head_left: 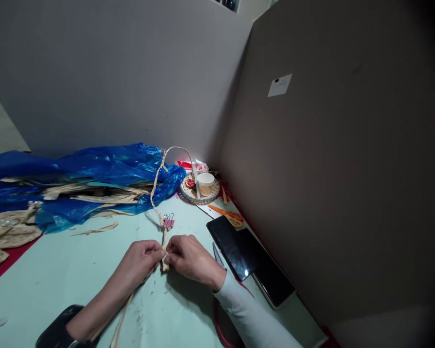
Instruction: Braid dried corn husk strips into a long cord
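Left hand (139,261): fingers pinched shut on the twisted fibre cord (158,193), meeting the right hand at the near middle of the counter (58,275).
Right hand (190,258): grip closed on the same cord, fingertips touching those of the left.
Cord: rises from the hands, arcs far over the blue plastic sheet (94,169) and curves down toward the woven tray (195,193); a loose strip trails near, under the left forearm.
Binder clip (168,221): pink, clamped on the cord just beyond the hands.
Right edge: two dark phones (250,261) lie near the brown board (329,169), with orange scissors (228,215) farther off; little room there.
Far right corner: tray with a paper cup (205,182), against the wall.
Left: dried leaf strips (10,232) heaped on the plastic.
Open room: bare pale-green surface to the near left of the hands.
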The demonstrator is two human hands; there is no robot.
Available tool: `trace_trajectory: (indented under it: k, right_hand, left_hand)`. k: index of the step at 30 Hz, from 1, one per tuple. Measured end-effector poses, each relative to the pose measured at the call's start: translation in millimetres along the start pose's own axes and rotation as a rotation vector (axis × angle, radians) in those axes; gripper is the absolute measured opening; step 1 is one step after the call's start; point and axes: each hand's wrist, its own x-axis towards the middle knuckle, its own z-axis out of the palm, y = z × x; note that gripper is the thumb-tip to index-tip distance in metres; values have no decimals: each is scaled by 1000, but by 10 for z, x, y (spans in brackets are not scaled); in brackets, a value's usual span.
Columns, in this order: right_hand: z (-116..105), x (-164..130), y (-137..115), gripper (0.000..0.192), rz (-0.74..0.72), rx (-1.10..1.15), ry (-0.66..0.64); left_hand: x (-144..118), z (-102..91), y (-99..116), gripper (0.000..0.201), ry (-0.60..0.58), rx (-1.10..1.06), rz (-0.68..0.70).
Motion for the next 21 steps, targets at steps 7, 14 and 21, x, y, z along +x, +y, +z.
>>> trace_trajectory:
  k: [7,14,21]
  right_hand:
    - [-1,-71,-43,20,-2,-245,47]
    - [-45,-22,42,21,-63,-244,-16]
    - [-86,-39,26,17,-77,-87,-62]
  left_hand:
    - [2,46,-17,26,-3,42,5]
    - [-5,82,-52,18,69,153,128]
    - [-38,79,-44,18,104,244,163]
